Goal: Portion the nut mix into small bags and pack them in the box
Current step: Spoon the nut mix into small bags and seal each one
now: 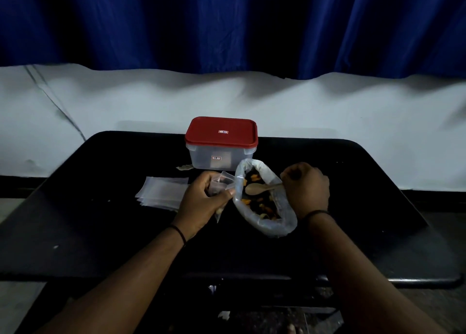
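- Head view: left hand (201, 195) pinches small clear plastic bag (222, 182); right hand (306, 185) grips pale wooden spoon (257, 188), bowl over big clear bag of nut mix (262, 202).
- Red-lidded clear plastic box (221, 144) at 12 o'clock, lid on.
- Flat empty-bag stack (161, 191) at 9 o'clock.
- Advice: hold bag mouth open beside the spoon, take modest scoops, tip slowly.
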The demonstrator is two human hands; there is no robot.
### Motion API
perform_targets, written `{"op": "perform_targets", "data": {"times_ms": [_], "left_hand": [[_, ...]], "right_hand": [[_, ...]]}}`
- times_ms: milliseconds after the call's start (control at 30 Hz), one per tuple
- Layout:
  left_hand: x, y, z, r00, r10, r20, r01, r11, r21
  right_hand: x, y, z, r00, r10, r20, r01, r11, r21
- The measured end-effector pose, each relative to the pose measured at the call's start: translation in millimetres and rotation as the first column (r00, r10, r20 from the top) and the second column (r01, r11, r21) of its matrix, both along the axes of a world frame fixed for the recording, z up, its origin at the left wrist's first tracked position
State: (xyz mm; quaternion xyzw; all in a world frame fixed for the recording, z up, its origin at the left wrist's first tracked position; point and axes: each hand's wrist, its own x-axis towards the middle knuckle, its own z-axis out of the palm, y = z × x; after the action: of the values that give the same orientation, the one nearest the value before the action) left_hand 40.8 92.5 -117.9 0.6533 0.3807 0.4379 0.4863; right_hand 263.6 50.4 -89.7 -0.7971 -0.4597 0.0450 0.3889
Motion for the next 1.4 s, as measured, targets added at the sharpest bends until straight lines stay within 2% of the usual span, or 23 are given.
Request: {"op": "perform_targets", "data": {"times_ms": [67,133,233,333,533,600,700,767,867,933,1067,1233,1400], "left_hand": [[1,1,-1,0.999,0.034,-0.025,-0.034,0.999,0.017],[3,1,-2,0.996,0.077,-0.047,-0.075,0.996,0.045],[5,-1,0,0.991,0.123,-0.055,-0.119,0.991,0.063],[5,-2,3,0.972,0.201,-0.120,-0.187,0.976,0.113],[2,-3,2,0.958,0.206,-0.201,-0.176,0.971,0.159],[0,-2,5,0.972,0.119,-0.204,-0.095,0.988,0.124],[-6,2,10,0.991,-0.064,-0.121,0.065,0.998,0.004],[-11,5,11,0.993,-0.092,-0.080,0.090,0.995,-0.033],[-17,8,13,0.996,-0.090,-0.011,0.089,0.991,-0.105],[-19,9,14,0.996,-0.087,-0.001,0.086,0.987,-0.134],[-21,10,16,0.996,-0.083,0.042,0.090,0.975,-0.202],[-22,12,12,0.997,-0.021,0.073,0.039,0.966,-0.254],[-21,12,12,0.993,0.082,0.084,-0.058,0.965,-0.257]], "right_hand": [[-6,-3,12,0.997,0.019,0.079,-0.027,0.995,0.097],[-22,-8,27,0.991,0.133,0.006,-0.133,0.983,0.126],[-55,-18,42,0.933,0.350,-0.082,-0.348,0.937,0.034],[-77,-22,38,0.896,0.438,-0.070,-0.442,0.895,-0.064],[-81,-16,30,0.914,0.394,-0.097,-0.403,0.911,-0.093],[-79,-14,27,0.923,0.372,-0.098,-0.379,0.922,-0.072],[-74,-13,23,0.935,0.333,-0.125,-0.339,0.941,-0.026],[-72,-11,21,0.935,0.316,-0.159,-0.321,0.947,-0.007],[-75,-8,19,0.913,0.350,-0.209,-0.357,0.934,0.008],[-78,-6,17,0.908,0.342,-0.244,-0.360,0.933,-0.032],[-84,-4,11,0.885,0.313,-0.345,-0.336,0.942,-0.006],[-84,2,2,0.903,0.287,-0.319,-0.293,0.956,0.029],[-85,3,2,0.898,0.331,-0.289,-0.344,0.939,0.009]]}}
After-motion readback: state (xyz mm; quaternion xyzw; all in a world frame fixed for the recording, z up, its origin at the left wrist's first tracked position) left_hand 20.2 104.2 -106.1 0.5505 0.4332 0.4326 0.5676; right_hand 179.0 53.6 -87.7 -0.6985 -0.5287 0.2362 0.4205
